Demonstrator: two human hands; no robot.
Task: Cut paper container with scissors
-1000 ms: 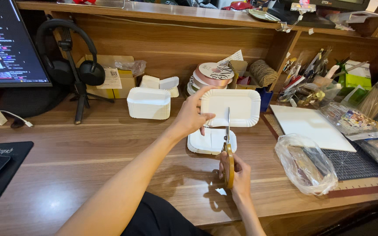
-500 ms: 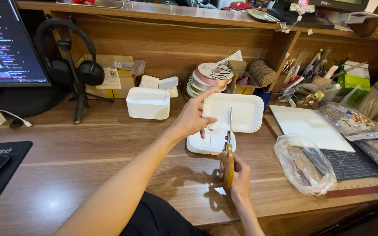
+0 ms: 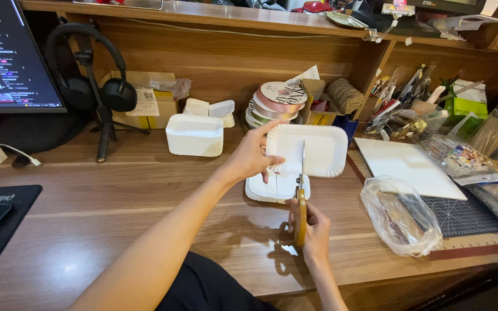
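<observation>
My left hand (image 3: 253, 156) holds a white rectangular paper plate (image 3: 317, 148) up above the wooden desk (image 3: 110, 207), gripping its left edge. My right hand (image 3: 311, 226) grips yellow-handled scissors (image 3: 301, 201), whose blades point up into the plate's lower edge near its middle. Under the raised plate another white paper plate (image 3: 272, 188) lies flat on the desk. A small white scrap (image 3: 289, 250) lies by my right wrist.
A stack of white paper trays (image 3: 195, 134) stands behind on the left. Ribbon spools (image 3: 278, 101), a twine ball (image 3: 344, 95), headphones on a stand (image 3: 90, 80), a monitor (image 3: 7, 57), a plastic bag (image 3: 402, 216), a white board (image 3: 407, 167) and a cutting mat (image 3: 468, 213) surround the work spot.
The scissors' blades have moved a little further up into the plate. Both hands stay nearly in place.
</observation>
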